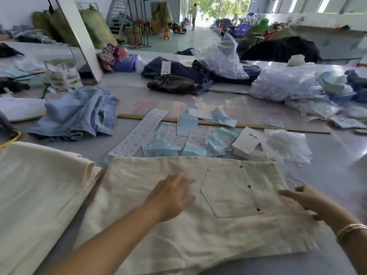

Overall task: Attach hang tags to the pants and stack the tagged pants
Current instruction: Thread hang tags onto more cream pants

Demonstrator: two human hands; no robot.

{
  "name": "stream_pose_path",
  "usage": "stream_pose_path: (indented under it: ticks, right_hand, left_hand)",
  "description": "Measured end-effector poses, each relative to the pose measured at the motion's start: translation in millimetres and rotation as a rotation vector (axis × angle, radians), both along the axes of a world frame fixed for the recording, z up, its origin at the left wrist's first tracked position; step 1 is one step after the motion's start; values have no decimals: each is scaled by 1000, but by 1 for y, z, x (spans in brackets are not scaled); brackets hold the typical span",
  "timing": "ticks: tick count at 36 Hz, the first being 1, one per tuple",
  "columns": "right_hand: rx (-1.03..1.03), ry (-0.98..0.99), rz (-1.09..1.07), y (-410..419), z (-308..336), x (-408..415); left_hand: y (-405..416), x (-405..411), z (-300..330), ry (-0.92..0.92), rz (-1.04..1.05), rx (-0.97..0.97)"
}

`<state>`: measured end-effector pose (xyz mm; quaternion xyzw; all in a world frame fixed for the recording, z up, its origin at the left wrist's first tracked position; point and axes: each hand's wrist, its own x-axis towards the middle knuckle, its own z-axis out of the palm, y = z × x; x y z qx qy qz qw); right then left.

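Cream pants (224, 231) lie flat on the table in front of me, back pocket (226, 193) up, waistband toward the right. My left hand (172, 197) rests flat on the fabric left of the pocket, fingers straight. At the waistband edge, my right hand (305, 201) reaches over the cloth with fingers extended and holds nothing visible. A stack of folded cream pants (39, 187) sits at the left. Behind the pants lie white label strips (139, 133), light blue hang tags (186, 124) and a white stack of tags (247, 141).
Light blue jeans (79, 112) lie crumpled at the left. Dark jeans (178, 72) with a white tag and clear plastic bags (222, 58) fill the far side. A wooden slat (248, 126) crosses the table. Loose plastic (286, 145) sits at the right. A person (194, 15) stands far off.
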<state>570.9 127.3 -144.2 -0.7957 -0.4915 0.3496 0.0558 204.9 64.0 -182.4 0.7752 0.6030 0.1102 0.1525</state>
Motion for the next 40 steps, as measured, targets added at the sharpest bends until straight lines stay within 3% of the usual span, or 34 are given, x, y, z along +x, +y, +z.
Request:
stream_pose_path:
  ticks: [7, 10, 12, 13, 16, 18, 23, 28, 34, 40]
  right_hand:
    - [-150, 446, -24, -2, 22, -4]
    - [-105, 592, 96, -7, 44, -21]
    - [-91, 712, 225, -13, 58, -44]
    - [-78, 738, 307, -18, 64, -60]
    - [35, 656, 489, -35, 66, -113]
    - [131, 624, 484, -46, 50, -148]
    - [280, 713, 328, -68, -6, -188]
    - [294, 984, 174, -65, -26, -178]
    - [355, 997, 101, -64, -32, -174]
    - [378, 1222, -128, -60, -36, -164]
  left_hand:
    - [-22, 22, -45, 202, -43, 47]
    - [-22, 22, -40, 166, -44, 32]
    - [-19, 27, -28, 4, -25, -2]
    - [-18, 32, -22, -205, -2, -38]
    - [-23, 51, 3, -1109, 194, -336]
    - [-22, 62, 5, -1450, 266, -546]
    - [-29, 65, -10, -1700, 400, -658]
    - [-32, 60, -15, -1774, 355, -687]
    - [-33, 59, -16, -1804, 349, -684]
    - [-32, 58, -19, -1881, 401, -608]
